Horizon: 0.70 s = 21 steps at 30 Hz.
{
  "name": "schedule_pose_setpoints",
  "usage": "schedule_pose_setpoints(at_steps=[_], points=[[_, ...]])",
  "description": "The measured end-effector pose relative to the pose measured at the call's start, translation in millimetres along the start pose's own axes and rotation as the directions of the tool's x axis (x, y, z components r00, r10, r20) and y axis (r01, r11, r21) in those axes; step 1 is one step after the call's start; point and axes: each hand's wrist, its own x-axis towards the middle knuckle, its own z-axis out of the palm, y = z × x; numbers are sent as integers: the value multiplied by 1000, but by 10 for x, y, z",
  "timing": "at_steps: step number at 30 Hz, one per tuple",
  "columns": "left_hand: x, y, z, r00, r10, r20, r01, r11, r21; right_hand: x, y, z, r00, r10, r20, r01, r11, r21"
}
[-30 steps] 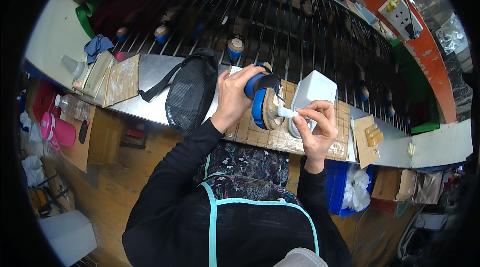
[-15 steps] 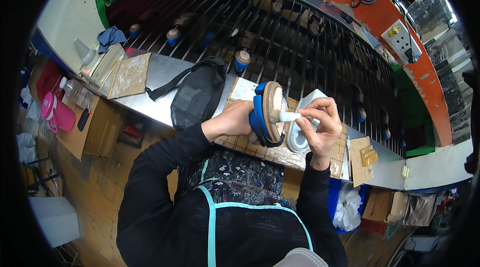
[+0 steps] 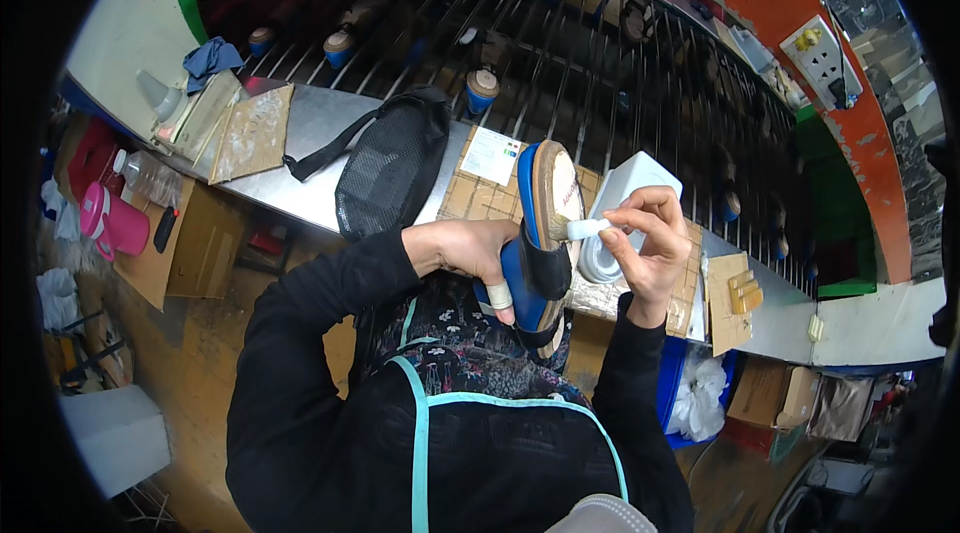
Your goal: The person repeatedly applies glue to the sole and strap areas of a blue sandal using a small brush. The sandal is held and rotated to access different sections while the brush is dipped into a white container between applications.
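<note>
My left hand (image 3: 468,249), its thumb wrapped in tan tape, grips a sandal (image 3: 547,269) with a blue body, black straps and a tan-edged pale sole. The sandal is tilted upright, its pale face turned right. Between my right hand's (image 3: 652,251) thumb and fingers is a small white-handled brush (image 3: 587,229). Its pale bristles touch the sandal's tan edge. Just behind my right hand a white plastic container (image 3: 642,179) lies on a gridded board (image 3: 468,195), partly hidden by the fingers.
A black mesh bag (image 3: 392,168) lies on the metal bench left of the board. Beyond run metal rollers (image 3: 545,63) carrying several blue shoe forms (image 3: 482,93). A cardboard piece with yellow blocks (image 3: 744,293) sits right. At left are a whitish-smeared board (image 3: 255,133) and pink jug (image 3: 122,223).
My left hand has turned the sandal and lowered its strapped end, so more of its straps and pale face show. The brush stays at its edge in my right hand.
</note>
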Motion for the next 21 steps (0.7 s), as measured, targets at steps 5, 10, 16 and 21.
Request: schedule_pose_setpoints(at_steps=[5,10,16,21], points=[[61,-57,23,992,-18,127,23,999,-39,-61,65,-55,1000,-4,20,3,1000,14],[137,-93,7,985,31,168,-26,999,-31,-216,172,19,980,169,-108,-157,981,110],[-59,-134,-27,988,147,-47,-145,988,47,-948,97,-133,899,373,-231,-400,913,-82],[-65,-302,-16,840,426,-336,-539,583,-608,-1358,149,-387,737,487,-470,-676,563,-476]])
